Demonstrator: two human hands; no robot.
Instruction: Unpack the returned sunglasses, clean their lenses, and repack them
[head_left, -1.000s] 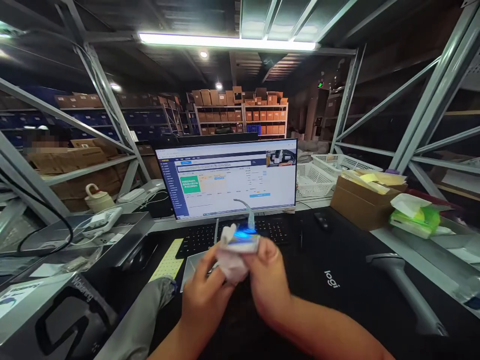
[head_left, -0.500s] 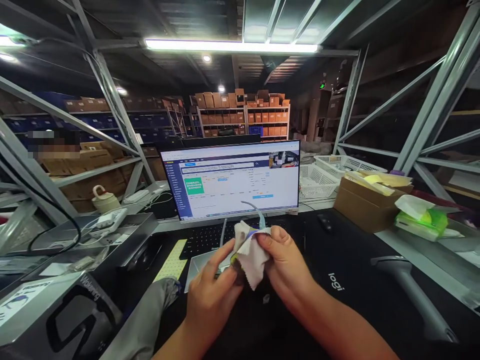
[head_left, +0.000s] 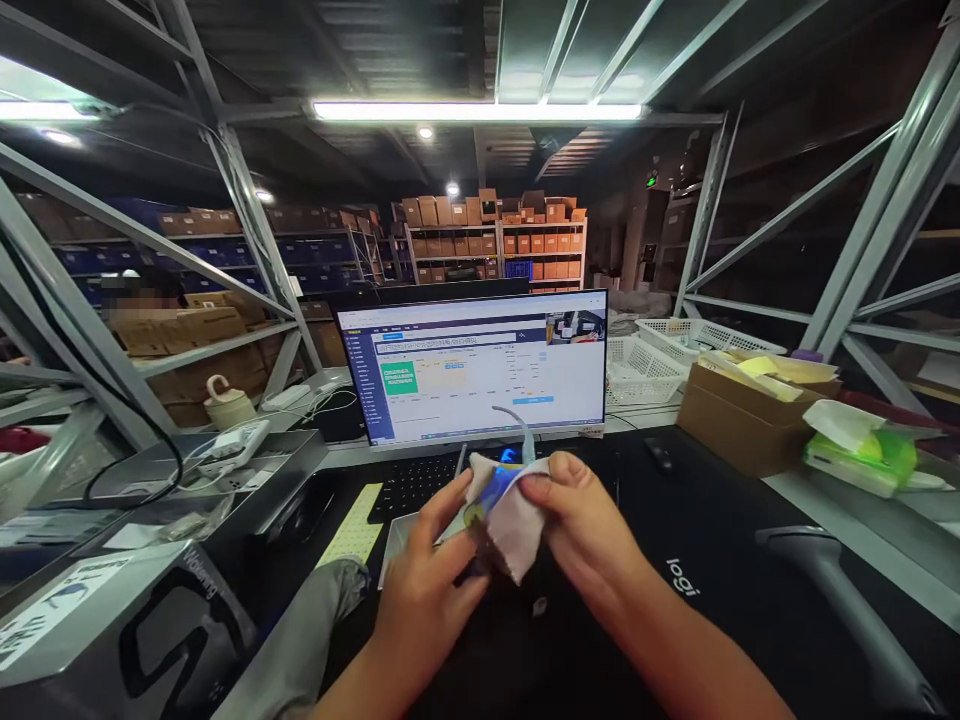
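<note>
Both hands are together above the black desk mat (head_left: 570,660). My right hand (head_left: 592,525) pinches a pale zigzag-edged cloth (head_left: 517,530) against what looks like a pair of glasses; a pale blue curved temple (head_left: 527,440) sticks up above the cloth. A shiny blue and yellow lens (head_left: 493,487) shows between the cloth's folds. My left hand (head_left: 427,590), slightly blurred, has its fingers bent round the left side of the glasses. The rest of the frame is hidden by cloth and fingers. Beneath the left fingers lies a light grey tray or box (head_left: 396,535), partly covered.
A monitor (head_left: 480,380) stands ahead, with a keyboard (head_left: 416,485) before it. To the right are a mouse (head_left: 658,456), a barcode scanner (head_left: 847,590), a cardboard box (head_left: 739,420) and tissues (head_left: 862,450). A grey printed box (head_left: 127,630) and yellow sticker sheet (head_left: 356,525) lie left.
The view has shifted slightly, so everything sits a little lower and further right. More of the blue lens shows beside the cloth. Both hands keep their hold.
</note>
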